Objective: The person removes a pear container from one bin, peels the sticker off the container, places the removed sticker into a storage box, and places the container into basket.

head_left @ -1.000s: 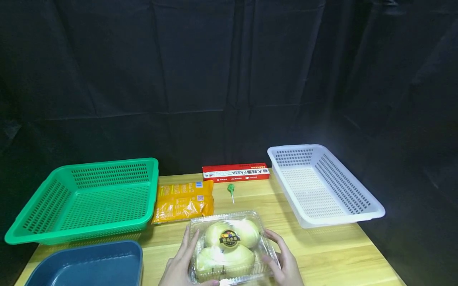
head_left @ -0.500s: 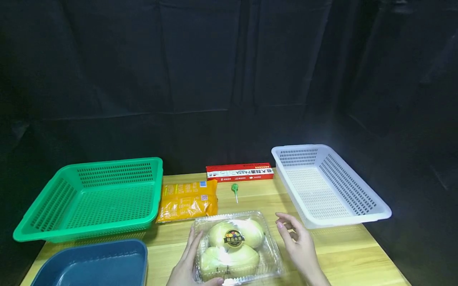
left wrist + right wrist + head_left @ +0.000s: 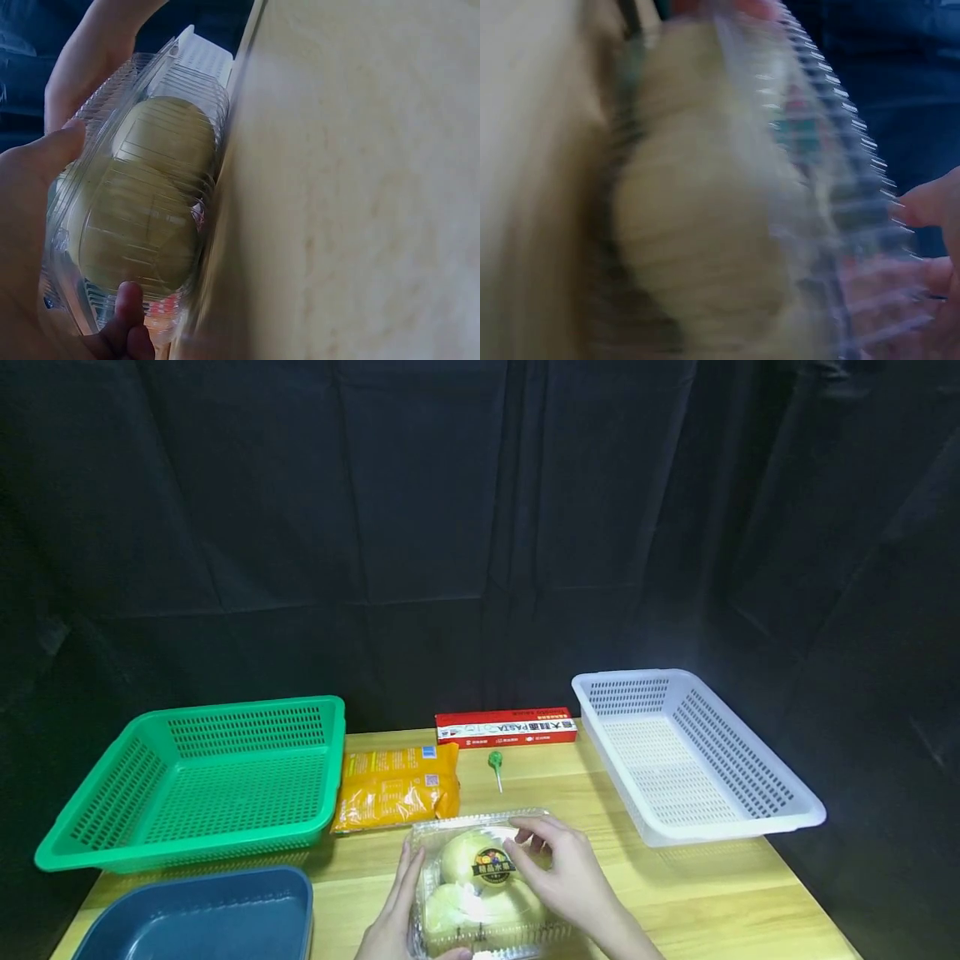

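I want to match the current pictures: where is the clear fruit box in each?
Head: clear fruit box, bottom centre.
Left wrist: clear fruit box, filling much of the left half.
Right wrist: clear fruit box, blurred, across the middle, top to bottom.
Shared landmark: the pale yellow fruit inside it.

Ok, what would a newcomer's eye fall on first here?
Probably the bright green basket at the left, with a white basket opposite at the right. Next, front and centre, the clear clamshell box of pale yellow fruits, gripped by the left hand, the right hand at its lid.
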A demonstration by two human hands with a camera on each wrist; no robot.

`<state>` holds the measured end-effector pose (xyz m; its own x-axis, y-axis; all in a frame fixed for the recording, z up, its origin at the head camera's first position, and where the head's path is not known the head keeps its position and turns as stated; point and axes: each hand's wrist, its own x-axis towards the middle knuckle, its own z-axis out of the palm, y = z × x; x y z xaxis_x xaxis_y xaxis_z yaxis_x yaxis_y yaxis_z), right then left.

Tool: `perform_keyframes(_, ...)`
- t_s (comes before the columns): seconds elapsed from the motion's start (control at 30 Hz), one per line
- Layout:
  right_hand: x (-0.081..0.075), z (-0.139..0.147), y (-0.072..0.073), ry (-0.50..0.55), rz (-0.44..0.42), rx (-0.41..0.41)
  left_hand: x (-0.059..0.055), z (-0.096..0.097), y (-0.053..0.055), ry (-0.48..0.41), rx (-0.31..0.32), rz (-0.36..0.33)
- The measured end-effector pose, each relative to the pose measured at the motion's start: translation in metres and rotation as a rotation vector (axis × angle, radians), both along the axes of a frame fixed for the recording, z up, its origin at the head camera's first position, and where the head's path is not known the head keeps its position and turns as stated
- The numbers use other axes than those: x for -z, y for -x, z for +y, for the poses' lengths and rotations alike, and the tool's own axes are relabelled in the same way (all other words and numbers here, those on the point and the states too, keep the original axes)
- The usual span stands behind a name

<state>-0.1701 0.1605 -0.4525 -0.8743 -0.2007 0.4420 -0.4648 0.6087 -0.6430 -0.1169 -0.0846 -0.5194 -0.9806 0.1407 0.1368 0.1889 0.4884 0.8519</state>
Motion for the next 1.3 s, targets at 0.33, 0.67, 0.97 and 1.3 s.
perform_keyframes(0.33,0.028,-0.008,-0.011,-0.218,0.271,0.055,0.004,0.0,-0.001,0.045,0.016,0.044)
perform_keyframes(0.67,0.03,-0.01,-0.019,-0.234,0.444,0.202,0.006,0.003,-0.002,0.011,0.0,0.056)
perform_keyframes(0.97,0.029,-0.017,-0.022,-0.161,0.323,0.238,0.002,0.004,0.0,0.01,-0.011,0.028)
perform_keyframes(1.3,0.025,-0.021,-0.025,-0.173,0.236,0.242,0.004,0.002,-0.001,0.029,-0.015,0.047)
